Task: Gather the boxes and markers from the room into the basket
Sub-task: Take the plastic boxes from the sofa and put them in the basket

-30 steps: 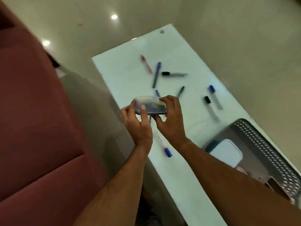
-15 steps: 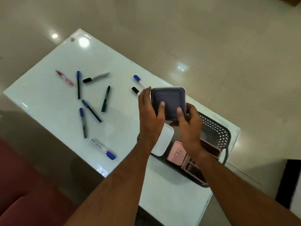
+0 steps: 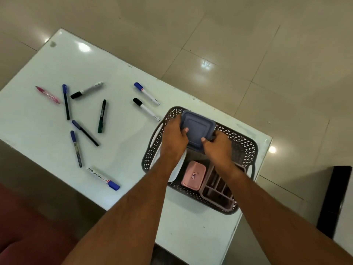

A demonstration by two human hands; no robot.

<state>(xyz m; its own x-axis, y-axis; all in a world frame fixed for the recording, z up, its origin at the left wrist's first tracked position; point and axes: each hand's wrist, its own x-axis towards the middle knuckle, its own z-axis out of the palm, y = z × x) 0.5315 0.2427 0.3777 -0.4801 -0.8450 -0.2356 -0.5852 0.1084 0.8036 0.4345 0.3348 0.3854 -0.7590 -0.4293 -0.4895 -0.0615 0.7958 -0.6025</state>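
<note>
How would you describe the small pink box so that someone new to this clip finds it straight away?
Start at the dark perforated basket near the right end of the white table. The pink box lies inside it at the near side, between a white box and a mauve divided tray. It alone is pink, with a small label on its lid.

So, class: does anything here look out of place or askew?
Nine markers lie scattered at odd angles on the white table, for example the red pen. Both hands hold the blue-lidded box over the dark perforated basket.
</note>
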